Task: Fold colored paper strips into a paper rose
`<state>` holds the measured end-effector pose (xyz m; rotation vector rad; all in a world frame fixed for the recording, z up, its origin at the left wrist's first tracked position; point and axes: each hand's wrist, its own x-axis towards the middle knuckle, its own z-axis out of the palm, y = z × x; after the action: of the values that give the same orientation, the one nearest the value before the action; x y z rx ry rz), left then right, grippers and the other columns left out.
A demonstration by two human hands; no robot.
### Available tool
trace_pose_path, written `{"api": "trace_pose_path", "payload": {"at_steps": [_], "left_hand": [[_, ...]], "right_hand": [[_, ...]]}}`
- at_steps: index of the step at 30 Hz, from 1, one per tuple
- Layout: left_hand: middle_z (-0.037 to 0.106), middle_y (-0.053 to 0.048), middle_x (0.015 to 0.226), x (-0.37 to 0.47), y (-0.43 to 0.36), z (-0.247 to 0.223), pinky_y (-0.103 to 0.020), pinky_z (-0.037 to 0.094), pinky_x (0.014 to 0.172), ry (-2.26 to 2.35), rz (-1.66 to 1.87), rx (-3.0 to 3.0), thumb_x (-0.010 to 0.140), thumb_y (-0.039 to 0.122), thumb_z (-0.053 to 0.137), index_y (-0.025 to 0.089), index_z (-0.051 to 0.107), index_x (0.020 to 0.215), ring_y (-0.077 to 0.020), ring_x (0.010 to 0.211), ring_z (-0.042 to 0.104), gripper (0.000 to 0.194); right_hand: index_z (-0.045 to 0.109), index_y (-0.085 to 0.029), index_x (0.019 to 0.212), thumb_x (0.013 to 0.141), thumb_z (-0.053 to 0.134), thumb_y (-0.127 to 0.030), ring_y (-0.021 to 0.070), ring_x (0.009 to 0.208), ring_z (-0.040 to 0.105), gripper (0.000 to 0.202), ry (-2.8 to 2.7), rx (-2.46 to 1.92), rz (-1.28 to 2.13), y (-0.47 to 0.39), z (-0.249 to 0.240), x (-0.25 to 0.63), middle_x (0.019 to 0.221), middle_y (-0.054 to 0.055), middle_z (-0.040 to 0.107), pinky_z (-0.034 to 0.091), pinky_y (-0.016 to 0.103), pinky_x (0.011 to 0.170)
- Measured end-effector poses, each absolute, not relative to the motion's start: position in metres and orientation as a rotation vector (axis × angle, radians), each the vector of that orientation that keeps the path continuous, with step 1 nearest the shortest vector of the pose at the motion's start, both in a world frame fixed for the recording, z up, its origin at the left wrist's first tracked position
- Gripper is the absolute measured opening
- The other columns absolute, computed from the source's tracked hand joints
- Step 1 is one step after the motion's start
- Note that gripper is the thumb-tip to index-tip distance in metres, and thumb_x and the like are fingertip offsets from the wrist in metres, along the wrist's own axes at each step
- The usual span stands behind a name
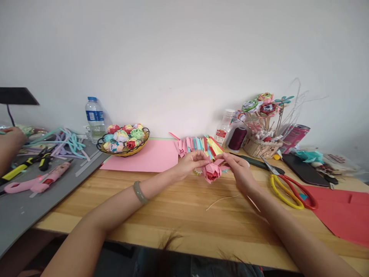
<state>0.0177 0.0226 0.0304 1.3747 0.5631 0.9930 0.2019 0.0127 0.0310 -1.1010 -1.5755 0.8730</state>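
Between my two hands, just above the wooden table (173, 209), is a folded paper flower (212, 172), pink outside with a red centre. My left hand (190, 164) pinches its left edge between thumb and fingers. On the other side, my right hand (238, 169) pinches a pink petal tip. A short pale string (221, 201) lies on the wood below the flower. Behind my hands stands a row of folded paper strips (191, 145) in pink, blue, red and yellow.
A basket of paper flowers (126, 154) sits on pink paper (161, 156). To the right are scissors (288, 190), a phone (305, 169), a purple thread spool (238, 139) and red paper (343, 211). At left, another person's hand (11, 140) is near a pink glue gun (40, 181) and pliers.
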Motion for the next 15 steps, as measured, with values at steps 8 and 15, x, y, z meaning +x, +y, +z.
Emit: {"api": "trace_pose_path", "payload": {"at_steps": [8, 15], "left_hand": [[0.052, 0.003, 0.072, 0.018, 0.022, 0.026, -0.019, 0.042, 0.06, 0.561, 0.991, 1.085, 0.06, 0.029, 0.073, 0.015, 0.051, 0.073, -0.0058, 0.063, 0.052, 0.029], [0.054, 0.0, 0.078, 0.024, 0.02, 0.022, -0.022, 0.044, 0.068, 0.616, 0.968, 1.089, 0.063, 0.022, 0.068, 0.013, 0.053, 0.078, -0.0077, 0.071, 0.055, 0.023]], "right_hand": [[0.067, -0.019, 0.08, 0.073, 0.056, -0.047, 0.0157, 0.07, 0.055, 0.031, -1.66, -1.09, 0.916, 0.0, 0.041, 0.194, 0.076, 0.003, 0.065, 0.041, 0.026, 0.066], [0.068, -0.017, 0.07, 0.067, 0.061, -0.05, 0.018, 0.067, 0.056, 0.034, -1.679, -1.223, 0.786, 0.003, 0.039, 0.192, 0.071, 0.004, 0.066, 0.042, 0.028, 0.063]]}}
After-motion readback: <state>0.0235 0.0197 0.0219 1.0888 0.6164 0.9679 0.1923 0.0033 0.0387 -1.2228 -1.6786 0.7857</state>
